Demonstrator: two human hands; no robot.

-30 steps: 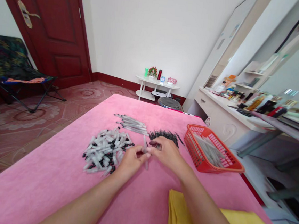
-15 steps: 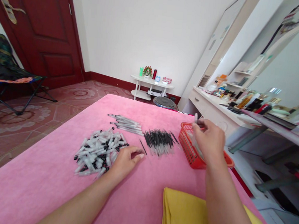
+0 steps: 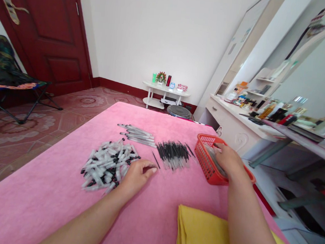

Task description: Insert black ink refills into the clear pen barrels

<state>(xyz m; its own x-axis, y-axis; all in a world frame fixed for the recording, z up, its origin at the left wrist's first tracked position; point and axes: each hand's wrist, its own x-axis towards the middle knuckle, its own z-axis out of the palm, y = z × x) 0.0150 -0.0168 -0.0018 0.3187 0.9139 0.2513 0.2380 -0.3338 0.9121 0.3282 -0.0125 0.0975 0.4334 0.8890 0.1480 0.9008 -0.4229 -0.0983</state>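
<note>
My left hand (image 3: 139,173) rests on the pink cloth with its fingers loosely curved and a gap between thumb and fingers. Beside it lies a heap of whitish and black pen parts (image 3: 107,166). A single dark pen refill (image 3: 155,159) lies just beyond the fingertips. Further right is a pile of black-and-clear pen refills (image 3: 173,153), and behind the heap several pale pen barrels (image 3: 138,136) lie in a row. My right hand (image 3: 229,160) reaches into a red plastic basket (image 3: 204,163) holding pale, slender things. Its fingertips are partly hidden there.
A folded yellow cloth (image 3: 198,231) lies under my right forearm on the pink-covered table (image 3: 139,226). A white dressing table (image 3: 236,122) with many bottles stands at the right. A low white shelf (image 3: 165,87) is behind, a folding chair (image 3: 9,78) at the left.
My right hand has moved down into the red basket. The pale piece that stuck up from its fingers no longer shows. My left hand has stayed in place.
</note>
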